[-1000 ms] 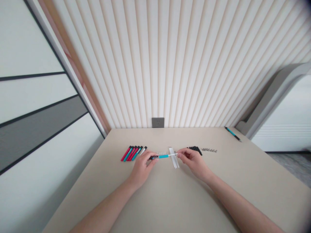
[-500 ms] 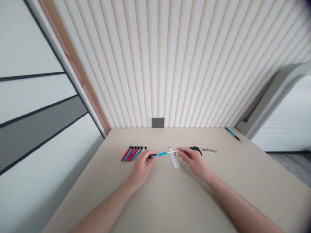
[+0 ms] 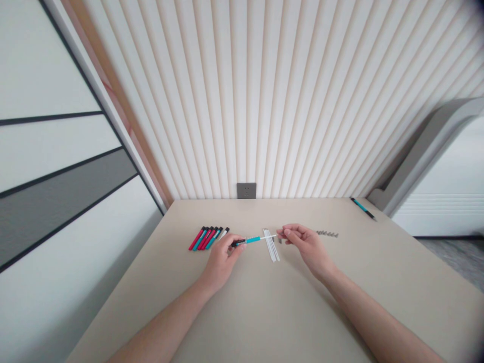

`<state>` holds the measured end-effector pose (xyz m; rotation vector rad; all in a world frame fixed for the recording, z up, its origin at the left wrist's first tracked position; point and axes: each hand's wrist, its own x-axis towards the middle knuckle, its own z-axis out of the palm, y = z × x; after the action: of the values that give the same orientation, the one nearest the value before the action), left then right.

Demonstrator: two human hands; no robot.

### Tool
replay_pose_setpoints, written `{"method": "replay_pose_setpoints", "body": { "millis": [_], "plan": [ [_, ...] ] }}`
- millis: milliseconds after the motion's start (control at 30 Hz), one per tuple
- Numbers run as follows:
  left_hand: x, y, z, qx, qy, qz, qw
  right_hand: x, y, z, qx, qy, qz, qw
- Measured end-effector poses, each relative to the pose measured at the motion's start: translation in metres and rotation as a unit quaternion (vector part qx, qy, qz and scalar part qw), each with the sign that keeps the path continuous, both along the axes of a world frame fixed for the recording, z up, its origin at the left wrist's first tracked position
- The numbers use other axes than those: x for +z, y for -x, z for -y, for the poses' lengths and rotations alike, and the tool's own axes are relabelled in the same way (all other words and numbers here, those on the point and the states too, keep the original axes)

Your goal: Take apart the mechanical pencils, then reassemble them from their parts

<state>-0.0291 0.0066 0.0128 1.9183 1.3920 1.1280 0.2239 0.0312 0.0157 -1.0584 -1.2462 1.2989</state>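
Note:
My left hand (image 3: 223, 254) is closed around a pen barrel (image 3: 252, 240), black at the back and blue toward the front. From its front end sticks a thin white refill (image 3: 267, 237), pointing right. At the refill's tip, the thumb and fingers of my right hand (image 3: 302, 244) are pinched together; what they hold is too small to make out. A tiny grey piece (image 3: 280, 240) shows just below those fingertips. Several white refills (image 3: 271, 247) lie on the table beneath the held one.
Left of my left hand lies a row of red and blue barrels (image 3: 204, 238) with black ends, plus a white one. Several small grey pieces (image 3: 328, 234) line up at right. A blue and black pen (image 3: 363, 208) lies at the far right; a socket (image 3: 246, 190) is on the wall.
My right hand has shifted slightly, its fingers more curled at the refill's tip, and now covers the black pieces seen before. My left hand and the barrel have hardly moved.

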Motion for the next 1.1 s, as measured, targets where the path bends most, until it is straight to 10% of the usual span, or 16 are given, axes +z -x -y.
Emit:
{"method": "replay_pose_setpoints", "body": {
  "millis": [1100],
  "plan": [
    [-0.0034, 0.002, -0.0021, 0.011, -0.016, 0.001, 1.0, 0.0038, 0.0053, 0.0066, 0.035, 0.006, -0.011, 0.999]
  ]
}}
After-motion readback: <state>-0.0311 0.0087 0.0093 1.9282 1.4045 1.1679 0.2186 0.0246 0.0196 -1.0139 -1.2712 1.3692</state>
